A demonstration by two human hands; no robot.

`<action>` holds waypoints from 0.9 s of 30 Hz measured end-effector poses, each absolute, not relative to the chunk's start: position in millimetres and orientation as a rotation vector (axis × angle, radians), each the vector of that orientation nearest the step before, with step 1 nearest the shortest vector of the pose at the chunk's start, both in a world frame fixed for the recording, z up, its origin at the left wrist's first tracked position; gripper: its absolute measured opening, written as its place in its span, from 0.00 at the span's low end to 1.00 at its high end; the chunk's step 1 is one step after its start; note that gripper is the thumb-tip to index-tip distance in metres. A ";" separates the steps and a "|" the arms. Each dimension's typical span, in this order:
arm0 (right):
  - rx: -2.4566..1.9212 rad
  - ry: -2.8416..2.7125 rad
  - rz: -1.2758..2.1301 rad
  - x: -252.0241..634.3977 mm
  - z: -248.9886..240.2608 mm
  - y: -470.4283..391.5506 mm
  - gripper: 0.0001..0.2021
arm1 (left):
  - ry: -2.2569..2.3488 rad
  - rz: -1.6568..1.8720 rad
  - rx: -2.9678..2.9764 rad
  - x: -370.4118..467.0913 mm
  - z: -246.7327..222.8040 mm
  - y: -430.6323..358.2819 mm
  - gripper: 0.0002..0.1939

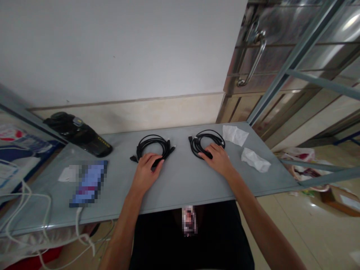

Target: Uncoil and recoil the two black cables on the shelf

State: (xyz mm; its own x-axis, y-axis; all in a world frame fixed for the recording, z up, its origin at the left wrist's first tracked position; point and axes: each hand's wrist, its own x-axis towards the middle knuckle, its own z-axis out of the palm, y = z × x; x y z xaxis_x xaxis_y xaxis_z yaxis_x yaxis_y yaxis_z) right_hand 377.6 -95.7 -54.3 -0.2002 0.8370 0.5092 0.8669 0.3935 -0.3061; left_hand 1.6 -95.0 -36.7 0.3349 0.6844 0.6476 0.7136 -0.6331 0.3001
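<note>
Two black coiled cables lie side by side on the grey shelf top [180, 180]. My left hand [146, 169] is closed around the near edge of the left cable [153, 139], thumb and fingers pinching the loops. Plug ends stick out of that coil at its left and right. On the other coil, the right cable [194, 144], my right hand [218, 159] grips the near right side of the loops. A connector points out at this coil's upper left. Both coils rest on the surface, apart from each other. My fingers partly hide each bundle.
At the left lies a dark bottle [81, 135], with a pixelated phone [90, 183] and white paper [68, 173] nearer me. White cords [46, 202] hang at the left edge. Crumpled tissues [255, 160] sit right; metal frame posts [281, 75] and a wall [126, 56] bound the shelf.
</note>
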 end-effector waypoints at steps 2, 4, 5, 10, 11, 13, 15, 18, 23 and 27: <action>-1.444 -2.040 -0.067 378.4 -54.0 -95.9 0.19 | -1.345 -1.200 -2.537 1.6 -36.6 -94.7 0.06; -1.442 -2.028 -0.080 378.9 -53.3 -96.1 0.19 | -1.364 -1.209 -2.538 1.5 -36.2 -94.7 0.07; -1.446 -2.021 -0.084 379.0 -52.7 -96.2 0.19 | -1.376 -1.213 -2.541 1.6 -35.7 -94.9 0.07; -1.477 -2.008 -0.073 379.9 -51.8 -96.1 0.22 | -1.424 -1.209 -2.565 2.1 -33.0 -96.6 0.08; -1.482 -2.003 -0.069 380.2 -52.4 -95.9 0.23 | -1.430 -1.210 -2.565 2.2 -32.8 -96.8 0.08; -1.494 -1.990 -0.064 381.0 -54.3 -95.3 0.24 | -1.447 -1.209 -2.567 2.2 -32.8 -96.9 0.08; -1.502 -1.981 -0.061 381.5 -55.9 -95.0 0.25 | -1.466 -1.206 -2.570 2.0 -33.2 -96.7 0.08; -1.497 -1.976 -0.055 380.6 -56.1 -95.7 0.23 | -1.464 -1.214 -2.575 1.6 -33.7 -96.3 0.08; -1.470 -2.078 -0.062 377.4 -53.0 -98.3 0.22 | -1.416 -1.245 -2.581 1.8 -33.2 -96.7 0.08; -1.473 -2.095 -0.072 377.3 -54.3 -97.8 0.16 | -1.413 -1.248 -2.580 2.1 -32.6 -97.1 0.07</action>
State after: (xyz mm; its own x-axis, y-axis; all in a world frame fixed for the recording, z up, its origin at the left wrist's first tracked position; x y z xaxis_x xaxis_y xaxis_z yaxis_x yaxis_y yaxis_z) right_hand 377.3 -97.8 -54.3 -0.2294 0.8481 0.4777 0.8788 0.3914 -0.2728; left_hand 2.1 -97.1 -32.6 0.3044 0.7346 0.6064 0.6925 -0.6078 0.3887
